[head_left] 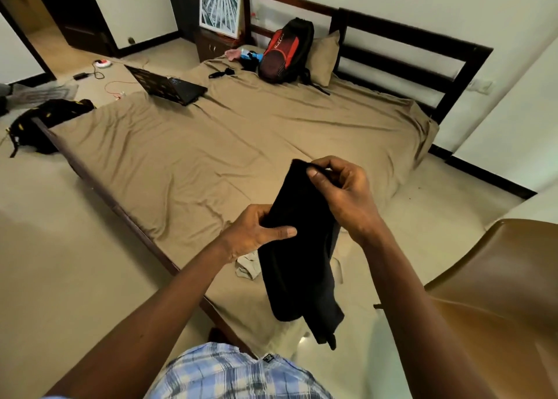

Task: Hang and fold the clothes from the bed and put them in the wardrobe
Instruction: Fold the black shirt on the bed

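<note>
So the person is standing at the foot corner of the bed [181,157], holding a black garment [297,265] up in the air with both hands, just above the tan sheet. The right hand [341,187] is pinching the top edge of it between thumb and curled fingers, and the left hand [253,232] is gripping it lower down around the middle, thumb lying flat across the front and the other fingers tucked behind the cloth. The garment is hanging down long and narrow, looking doubled over on itself, with its bottom end dangling over the corner of the mattress; can't tell exactly what kind of clothing it is. Right under the left hand a small crumpled beige garment [249,267] is lying on the sheet. Further up the bed an open laptop [169,86] is sitting near the far left edge, and a red and black backpack [282,54] is leaning against a tan pillow [324,57] by the headboard. A brown chair [498,277] is sitting just to the right, and a black bag [45,120] is lying on the floor by the bed's left corner
</note>
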The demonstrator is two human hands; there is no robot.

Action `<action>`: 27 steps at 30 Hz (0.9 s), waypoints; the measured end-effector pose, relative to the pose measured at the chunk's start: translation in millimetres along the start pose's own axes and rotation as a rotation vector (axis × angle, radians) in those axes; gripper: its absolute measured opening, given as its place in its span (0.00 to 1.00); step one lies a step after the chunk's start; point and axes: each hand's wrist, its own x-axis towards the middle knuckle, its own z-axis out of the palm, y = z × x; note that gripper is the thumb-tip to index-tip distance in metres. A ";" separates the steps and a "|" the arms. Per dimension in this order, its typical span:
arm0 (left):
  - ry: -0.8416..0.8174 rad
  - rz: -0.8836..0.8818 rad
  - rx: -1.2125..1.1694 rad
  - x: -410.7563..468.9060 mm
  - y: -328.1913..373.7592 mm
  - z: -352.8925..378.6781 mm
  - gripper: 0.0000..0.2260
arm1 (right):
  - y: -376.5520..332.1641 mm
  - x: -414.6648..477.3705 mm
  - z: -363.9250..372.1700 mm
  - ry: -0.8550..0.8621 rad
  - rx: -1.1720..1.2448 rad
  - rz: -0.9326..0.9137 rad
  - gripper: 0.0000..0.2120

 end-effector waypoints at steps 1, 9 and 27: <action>-0.023 -0.036 0.063 -0.6 -4.9 -1.6 0.16 | 1.3 0.7 -4.3 0.025 0.025 -0.004 0.04; -0.085 -0.155 0.659 -20.6 -55.0 -33.8 0.19 | 24.4 18.6 -55.4 0.431 0.128 -0.044 0.06; -0.074 0.009 0.910 -38.7 -3.1 -88.3 0.15 | 114.9 32.4 -100.9 1.069 -0.353 0.503 0.10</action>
